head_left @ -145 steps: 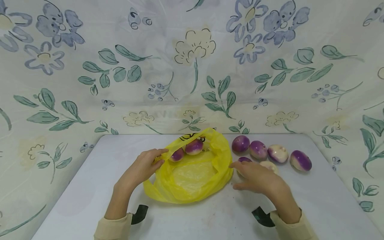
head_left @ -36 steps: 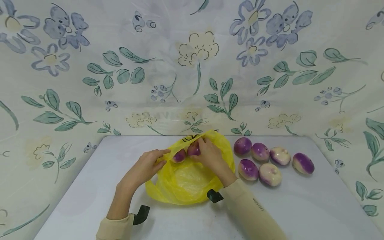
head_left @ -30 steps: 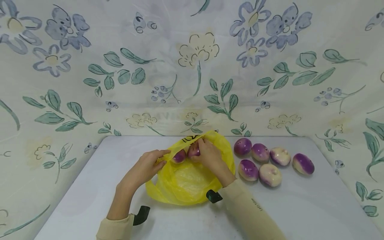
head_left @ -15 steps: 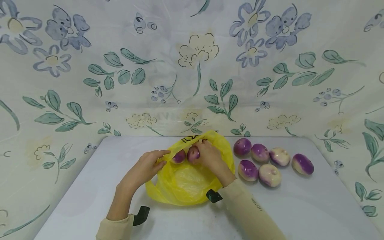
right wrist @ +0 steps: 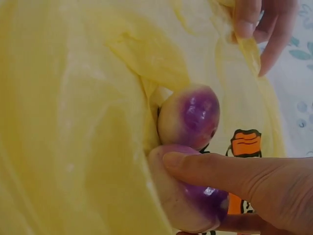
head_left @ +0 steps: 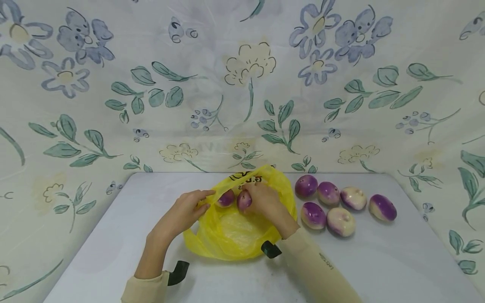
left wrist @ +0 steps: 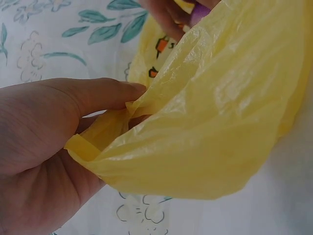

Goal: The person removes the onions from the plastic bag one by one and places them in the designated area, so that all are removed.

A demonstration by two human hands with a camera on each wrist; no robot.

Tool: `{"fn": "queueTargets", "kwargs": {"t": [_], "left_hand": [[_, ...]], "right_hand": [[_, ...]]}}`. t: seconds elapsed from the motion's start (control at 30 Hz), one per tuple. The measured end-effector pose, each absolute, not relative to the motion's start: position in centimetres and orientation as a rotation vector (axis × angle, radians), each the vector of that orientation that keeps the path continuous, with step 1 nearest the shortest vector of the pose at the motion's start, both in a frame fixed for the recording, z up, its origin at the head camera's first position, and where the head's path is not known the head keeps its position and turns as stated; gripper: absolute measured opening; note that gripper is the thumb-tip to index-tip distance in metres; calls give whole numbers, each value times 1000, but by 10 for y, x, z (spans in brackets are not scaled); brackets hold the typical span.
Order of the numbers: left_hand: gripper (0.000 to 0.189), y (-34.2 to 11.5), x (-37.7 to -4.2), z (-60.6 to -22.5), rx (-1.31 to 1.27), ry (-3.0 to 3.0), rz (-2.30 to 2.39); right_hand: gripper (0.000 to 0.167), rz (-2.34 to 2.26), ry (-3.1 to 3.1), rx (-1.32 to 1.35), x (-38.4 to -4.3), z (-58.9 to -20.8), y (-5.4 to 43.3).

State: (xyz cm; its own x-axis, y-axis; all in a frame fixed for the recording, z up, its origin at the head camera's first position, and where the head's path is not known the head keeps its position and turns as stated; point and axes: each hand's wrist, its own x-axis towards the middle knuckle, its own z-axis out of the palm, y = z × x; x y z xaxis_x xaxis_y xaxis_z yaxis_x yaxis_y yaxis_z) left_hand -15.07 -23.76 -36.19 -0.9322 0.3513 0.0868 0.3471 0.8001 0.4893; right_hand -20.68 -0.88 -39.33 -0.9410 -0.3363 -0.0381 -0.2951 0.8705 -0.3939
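A yellow plastic bag [head_left: 242, 235] lies on the table with its mouth spread. My left hand [head_left: 186, 212] pinches its left rim between thumb and fingers; the left wrist view shows the thin film [left wrist: 205, 147] bunched in that grip. Inside the bag, my right hand [head_left: 267, 204] holds a purple-and-white turnip [head_left: 244, 200], thumb laid across its top in the right wrist view. A second turnip [right wrist: 195, 115] sits against it inside the bag, on the left in the head view. The far fingers of my right hand are partly hidden behind the held turnip.
Several more turnips [head_left: 313, 215] lie on the white table [head_left: 102, 244] to the right of the bag, in two loose rows. Behind the table's far edge hangs a flower-patterned cloth [head_left: 212, 84].
My right hand has gone from beside the loose turnips into the bag. Over the last second it has drawn the held turnip slightly nearer. My left hand keeps its grip on the rim.
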Motion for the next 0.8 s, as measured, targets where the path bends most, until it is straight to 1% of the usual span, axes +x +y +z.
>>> {"fn": "queueTargets", "kwargs": {"t": [0.33,0.53,0.8], "left_hand": [[39,-236,-151,-362,563,2968,781],[38,-236,-150,-362,566,2966,783],[39,-235,-151,-362,570,2973,770]], "right_hand": [[67,-581,2919,-525,-201,-393,-4],[71,-624,2899,-458,-197,-393,0],[71,-649,2923,-469,-191,-388,7]]}}
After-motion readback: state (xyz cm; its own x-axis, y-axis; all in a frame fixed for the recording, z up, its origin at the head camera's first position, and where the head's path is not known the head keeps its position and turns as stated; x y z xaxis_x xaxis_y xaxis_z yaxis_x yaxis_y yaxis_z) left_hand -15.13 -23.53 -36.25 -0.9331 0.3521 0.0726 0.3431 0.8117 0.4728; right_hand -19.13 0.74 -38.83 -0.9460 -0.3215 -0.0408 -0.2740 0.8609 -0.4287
